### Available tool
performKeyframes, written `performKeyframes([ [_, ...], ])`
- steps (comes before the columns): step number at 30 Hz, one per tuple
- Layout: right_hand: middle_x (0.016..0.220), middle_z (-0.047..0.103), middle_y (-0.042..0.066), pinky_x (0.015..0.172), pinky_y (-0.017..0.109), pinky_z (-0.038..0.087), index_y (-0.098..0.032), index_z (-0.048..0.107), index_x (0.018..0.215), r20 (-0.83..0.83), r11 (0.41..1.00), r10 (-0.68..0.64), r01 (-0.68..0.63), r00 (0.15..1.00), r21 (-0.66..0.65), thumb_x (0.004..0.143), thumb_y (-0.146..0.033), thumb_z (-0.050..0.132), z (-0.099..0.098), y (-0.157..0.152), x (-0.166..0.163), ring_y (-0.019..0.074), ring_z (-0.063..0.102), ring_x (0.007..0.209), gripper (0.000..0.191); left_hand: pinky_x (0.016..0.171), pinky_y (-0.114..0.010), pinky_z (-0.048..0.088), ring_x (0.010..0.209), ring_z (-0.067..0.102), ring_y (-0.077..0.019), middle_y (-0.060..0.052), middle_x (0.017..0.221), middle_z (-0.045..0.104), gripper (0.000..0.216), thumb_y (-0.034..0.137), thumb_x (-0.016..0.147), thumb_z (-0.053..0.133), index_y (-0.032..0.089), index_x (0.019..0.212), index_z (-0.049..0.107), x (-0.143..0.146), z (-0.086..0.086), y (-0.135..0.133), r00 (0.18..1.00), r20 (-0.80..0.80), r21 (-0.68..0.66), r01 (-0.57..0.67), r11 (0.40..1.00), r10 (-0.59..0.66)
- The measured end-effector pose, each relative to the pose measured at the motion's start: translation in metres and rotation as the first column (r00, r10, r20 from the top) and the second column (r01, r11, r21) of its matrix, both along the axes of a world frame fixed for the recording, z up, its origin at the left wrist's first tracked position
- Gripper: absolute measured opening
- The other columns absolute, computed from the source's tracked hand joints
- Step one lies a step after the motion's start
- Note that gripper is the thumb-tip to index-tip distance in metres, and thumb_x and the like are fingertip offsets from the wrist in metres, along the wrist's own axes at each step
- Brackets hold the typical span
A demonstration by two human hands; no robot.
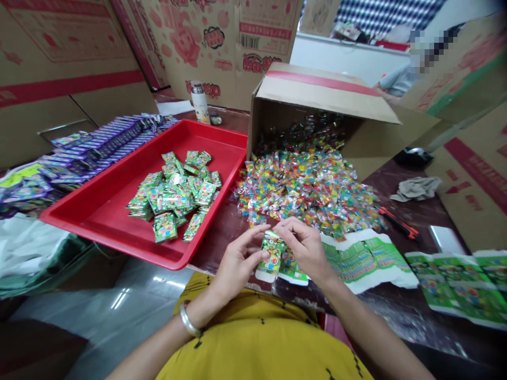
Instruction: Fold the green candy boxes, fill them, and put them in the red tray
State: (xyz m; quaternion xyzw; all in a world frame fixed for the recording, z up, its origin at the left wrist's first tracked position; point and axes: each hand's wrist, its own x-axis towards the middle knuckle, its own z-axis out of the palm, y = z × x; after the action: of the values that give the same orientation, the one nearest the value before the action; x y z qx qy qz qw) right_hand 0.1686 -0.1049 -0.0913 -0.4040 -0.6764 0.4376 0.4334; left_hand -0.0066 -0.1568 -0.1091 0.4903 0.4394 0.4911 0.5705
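My left hand point(236, 263) and my right hand point(303, 245) meet over the table's near edge, both closed on a small green printed packet point(271, 254). The left fingers grip its side and the right fingers pinch its top. Just beyond them spreads a heap of small colourful candy packs point(304, 187) spilled from a tipped cardboard box point(317, 100). Flat green packet sleeves point(356, 258) lie under and to the right of my right hand. To the left, a red tray point(114, 206) holds a pile of several filled green packets point(174, 192).
Stacked purple packets point(91, 150) lie left of the tray. A white bottle point(200, 103) stands behind it. An orange cutter point(398, 221), a grey cloth point(415, 187) and more green sleeves point(459, 282) sit on the right. Large cartons surround the table; another person is at the far right.
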Motion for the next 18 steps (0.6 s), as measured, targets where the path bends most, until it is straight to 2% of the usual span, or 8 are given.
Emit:
performKeyframes([
  [1,0.095,0.066,0.004,0.079,0.031,0.05,-0.021,0.068,0.085,0.009,1.0,0.022,-0.022,1.0,0.005,0.088,-0.029,0.067,-0.002,-0.004,0.0,0.0193,0.062,0.093,0.008,0.074,-0.025,0.052,0.088,0.063,-0.0152,-0.005,0.112,0.063,0.046,0.018,0.083,0.066,0.026,0.128,0.058,0.0,0.001,0.0,1.0,0.01,-0.003,-0.012,1.0,0.012],
  [3,0.105,0.066,0.005,0.076,0.03,0.052,-0.023,0.067,0.097,0.036,0.998,0.062,-0.062,0.997,-0.01,0.084,-0.028,0.071,-0.006,-0.011,0.001,0.0213,0.062,0.101,0.014,0.075,-0.024,0.052,0.088,0.064,-0.0149,-0.004,0.107,0.065,0.038,0.018,0.084,0.066,0.024,0.121,0.06,0.002,0.002,0.001,0.999,0.035,-0.013,-0.019,1.0,0.019],
  [7,0.102,0.067,0.005,0.074,0.03,0.053,-0.024,0.066,0.101,0.077,0.994,0.102,-0.098,0.992,-0.05,0.088,-0.029,0.066,-0.009,-0.011,0.01,0.0198,0.064,0.094,0.013,0.074,-0.024,0.051,0.085,0.064,-0.0147,-0.002,0.095,0.066,0.028,0.019,0.083,0.067,0.021,0.109,0.06,0.002,0.001,0.003,0.999,0.044,-0.029,-0.023,0.999,0.024],
  [10,0.105,0.069,0.006,0.066,0.029,0.054,-0.026,0.06,0.118,0.069,0.994,0.043,-0.035,0.997,-0.108,0.092,-0.033,0.06,-0.013,0.004,0.024,0.0184,0.066,0.083,0.027,0.073,-0.024,0.051,0.082,0.063,-0.0142,-0.001,0.088,0.064,0.022,0.022,0.079,0.072,0.019,0.092,0.055,-0.01,0.003,0.004,0.987,-0.032,-0.01,-0.158,0.987,0.158],
  [12,0.099,0.071,0.005,0.066,0.029,0.053,-0.024,0.062,0.114,0.191,0.998,-0.032,0.041,0.981,-0.042,0.092,-0.032,0.059,-0.02,0.017,0.03,0.0186,0.067,0.08,0.023,0.07,-0.022,0.051,0.079,0.061,-0.0129,0.0,0.084,0.061,0.025,0.024,0.077,0.074,0.019,0.086,0.051,-0.024,0.009,0.004,0.948,-0.112,0.053,-0.295,0.954,0.3],
  [13,0.094,0.071,0.004,0.068,0.03,0.053,-0.023,0.066,0.107,0.284,0.999,-0.048,0.045,0.958,0.017,0.091,-0.031,0.06,-0.025,0.022,0.031,0.0188,0.067,0.079,0.018,0.067,-0.021,0.051,0.076,0.061,-0.0121,0.001,0.084,0.059,0.027,0.024,0.077,0.074,0.019,0.088,0.051,-0.031,0.012,0.004,0.921,-0.135,0.088,-0.356,0.93,0.365],
  [15,0.089,0.071,0.004,0.072,0.032,0.052,-0.022,0.069,0.097,0.47,0.994,-0.029,-0.026,0.882,0.109,0.089,-0.027,0.063,-0.034,0.029,0.025,0.0185,0.066,0.076,0.011,0.059,-0.02,0.052,0.072,0.061,-0.0112,0.001,0.089,0.058,0.032,0.024,0.077,0.074,0.021,0.099,0.051,-0.043,0.021,0.004,0.872,-0.118,0.141,-0.459,0.877,0.475],
  [18,0.101,0.07,0.006,0.079,0.034,0.051,-0.022,0.068,0.105,0.643,0.969,0.012,-0.167,0.766,0.181,0.087,-0.028,0.067,-0.044,0.032,0.004,0.0211,0.067,0.086,0.019,0.059,-0.024,0.058,0.074,0.065,-0.0125,-0.003,0.108,0.057,0.048,0.023,0.077,0.072,0.024,0.118,0.048,-0.052,0.033,0.005,0.847,0.006,0.139,-0.527,0.838,0.532],
])
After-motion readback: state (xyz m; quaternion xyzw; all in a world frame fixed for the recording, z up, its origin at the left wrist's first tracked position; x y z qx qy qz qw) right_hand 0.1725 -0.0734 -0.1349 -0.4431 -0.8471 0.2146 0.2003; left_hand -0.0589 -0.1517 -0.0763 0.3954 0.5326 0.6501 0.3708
